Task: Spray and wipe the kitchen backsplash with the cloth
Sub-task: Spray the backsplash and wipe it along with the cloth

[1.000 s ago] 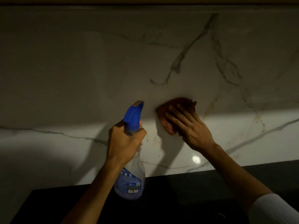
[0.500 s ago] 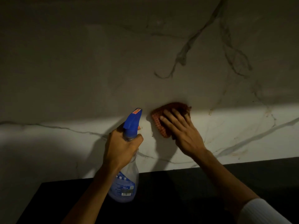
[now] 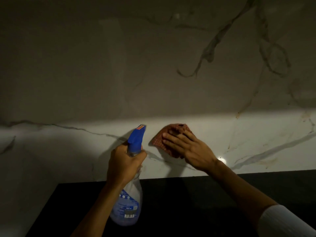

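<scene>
The upper backsplash [image 3: 153, 65] sits in dim shadow, its veins faint. The right grip [image 3: 189, 149] hides much of the red checked cloth [image 3: 159, 139], its flat fingers pressing it to the lit lower marble. The left grip [image 3: 124, 161] curls round the spray bottle [image 3: 131, 202] over the black counter [image 3: 196, 202].
</scene>
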The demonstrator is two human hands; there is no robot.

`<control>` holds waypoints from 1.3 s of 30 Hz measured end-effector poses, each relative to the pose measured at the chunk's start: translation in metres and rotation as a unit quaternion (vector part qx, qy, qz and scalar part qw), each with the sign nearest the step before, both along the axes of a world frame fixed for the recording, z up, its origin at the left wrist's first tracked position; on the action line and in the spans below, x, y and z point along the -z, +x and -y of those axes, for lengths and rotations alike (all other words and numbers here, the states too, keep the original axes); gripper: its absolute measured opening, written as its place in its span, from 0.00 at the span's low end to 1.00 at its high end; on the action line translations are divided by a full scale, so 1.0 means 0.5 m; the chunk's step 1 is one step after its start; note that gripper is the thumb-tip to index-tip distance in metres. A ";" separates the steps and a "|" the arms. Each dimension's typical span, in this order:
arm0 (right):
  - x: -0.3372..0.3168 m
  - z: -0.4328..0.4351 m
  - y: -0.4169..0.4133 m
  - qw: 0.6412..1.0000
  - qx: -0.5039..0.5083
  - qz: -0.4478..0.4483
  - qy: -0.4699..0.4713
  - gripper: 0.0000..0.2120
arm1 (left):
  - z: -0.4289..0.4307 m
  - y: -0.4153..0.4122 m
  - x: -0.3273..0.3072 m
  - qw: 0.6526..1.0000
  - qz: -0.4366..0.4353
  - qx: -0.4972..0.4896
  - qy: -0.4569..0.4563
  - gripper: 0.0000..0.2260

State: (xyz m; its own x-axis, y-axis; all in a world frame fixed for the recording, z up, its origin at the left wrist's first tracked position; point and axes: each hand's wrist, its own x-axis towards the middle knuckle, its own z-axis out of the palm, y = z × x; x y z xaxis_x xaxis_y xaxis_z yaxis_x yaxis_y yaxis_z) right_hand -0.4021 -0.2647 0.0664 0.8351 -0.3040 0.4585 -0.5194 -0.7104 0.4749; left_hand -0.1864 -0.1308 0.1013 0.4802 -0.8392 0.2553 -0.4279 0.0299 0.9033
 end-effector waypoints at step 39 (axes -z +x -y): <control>0.037 -0.011 0.052 0.994 0.044 0.080 0.057 0.44 | -0.003 0.040 0.046 0.997 0.002 0.006 0.072 0.08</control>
